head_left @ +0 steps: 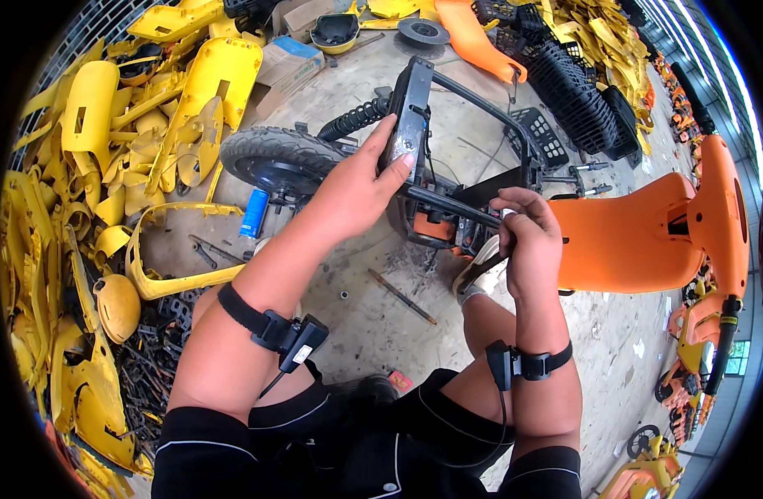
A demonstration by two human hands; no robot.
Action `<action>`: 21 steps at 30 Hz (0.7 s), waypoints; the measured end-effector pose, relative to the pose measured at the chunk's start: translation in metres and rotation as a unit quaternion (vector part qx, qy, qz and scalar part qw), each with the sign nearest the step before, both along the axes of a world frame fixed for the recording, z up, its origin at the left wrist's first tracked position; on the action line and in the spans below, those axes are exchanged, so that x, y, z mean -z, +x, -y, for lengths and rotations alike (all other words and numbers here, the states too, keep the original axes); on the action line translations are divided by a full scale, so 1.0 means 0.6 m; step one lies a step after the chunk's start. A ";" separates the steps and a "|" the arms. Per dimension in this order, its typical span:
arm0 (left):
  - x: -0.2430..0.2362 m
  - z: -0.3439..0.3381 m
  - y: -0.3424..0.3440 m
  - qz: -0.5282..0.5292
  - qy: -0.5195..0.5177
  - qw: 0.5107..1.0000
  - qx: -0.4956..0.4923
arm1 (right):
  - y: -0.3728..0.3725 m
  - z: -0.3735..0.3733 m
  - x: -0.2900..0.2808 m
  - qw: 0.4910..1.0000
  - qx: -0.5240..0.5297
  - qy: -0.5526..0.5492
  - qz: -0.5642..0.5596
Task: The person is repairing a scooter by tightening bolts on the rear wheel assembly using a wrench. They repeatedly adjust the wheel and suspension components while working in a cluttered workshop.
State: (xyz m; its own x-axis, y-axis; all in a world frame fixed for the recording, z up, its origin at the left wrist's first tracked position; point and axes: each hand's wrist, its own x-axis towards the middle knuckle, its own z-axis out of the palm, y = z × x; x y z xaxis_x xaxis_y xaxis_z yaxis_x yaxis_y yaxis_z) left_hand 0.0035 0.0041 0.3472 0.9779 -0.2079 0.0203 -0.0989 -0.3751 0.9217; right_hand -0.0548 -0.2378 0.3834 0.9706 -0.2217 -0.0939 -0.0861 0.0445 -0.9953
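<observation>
In front of me stands a partly stripped orange electric scooter with its black metal frame bare at the rear. My left hand grips the rear upright plate of that frame, fingers along one side and thumb on its scuffed face. My right hand is raised beside the frame's lower tube, its fingers curled and pinched together. Whatever lies between those fingertips is too small and hidden to make out. The rear wheel and a coil-spring shock absorber sit just beyond my left hand.
Yellow plastic body panels are heaped at the left. The scooter's orange front shield extends right. A blue can, a rusty rod and a small socket-like piece are on the concrete. Black crates lie at the back.
</observation>
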 end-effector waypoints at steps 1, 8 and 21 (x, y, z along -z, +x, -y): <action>-0.015 -0.001 -0.001 -0.009 0.011 1.000 0.005 | -0.001 0.001 -0.012 1.000 0.001 0.012 0.009; -0.067 -0.047 -0.022 0.022 0.070 0.990 -0.124 | -0.023 -0.055 -0.023 0.986 -0.031 0.078 0.146; 0.050 -0.013 -0.135 -0.448 -0.320 0.833 -0.053 | -0.047 -0.078 0.013 0.981 -0.103 0.109 0.125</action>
State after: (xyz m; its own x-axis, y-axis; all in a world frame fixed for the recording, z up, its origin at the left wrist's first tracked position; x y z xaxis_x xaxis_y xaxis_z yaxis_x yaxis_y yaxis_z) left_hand -0.0775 0.0117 0.3170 0.6719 -0.3471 -0.6543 0.7392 0.2578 0.6222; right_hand -0.0829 -0.1910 0.3754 0.9915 -0.0193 0.1288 0.1292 0.2656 -0.9554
